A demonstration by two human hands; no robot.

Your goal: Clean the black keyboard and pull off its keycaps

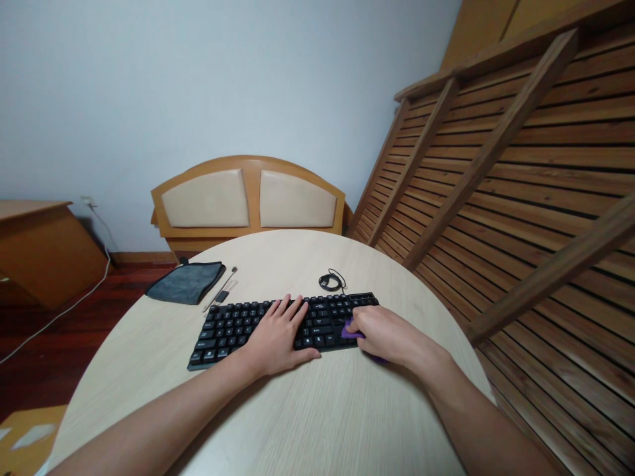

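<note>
A black keyboard (231,328) lies on the round table, slightly askew. My left hand (280,334) rests flat across its middle, fingers spread over the keys and thumb stretched along the near edge. At the keyboard's right end, my right hand (380,330) is closed on a purple cloth (350,331). The cloth touches the keys beside the number pad, and another bit of it shows under the hand. Most of the cloth is hidden by the fingers. Behind the keyboard lies its coiled black cable (331,281).
On the pale round table (317,423), a folded dark grey cloth (186,283) lies at the far left. Beside it are a thin stick-like tool (221,289) and a small black piece with wire loops (223,295). A slatted wooden frame (520,165) leans along the right.
</note>
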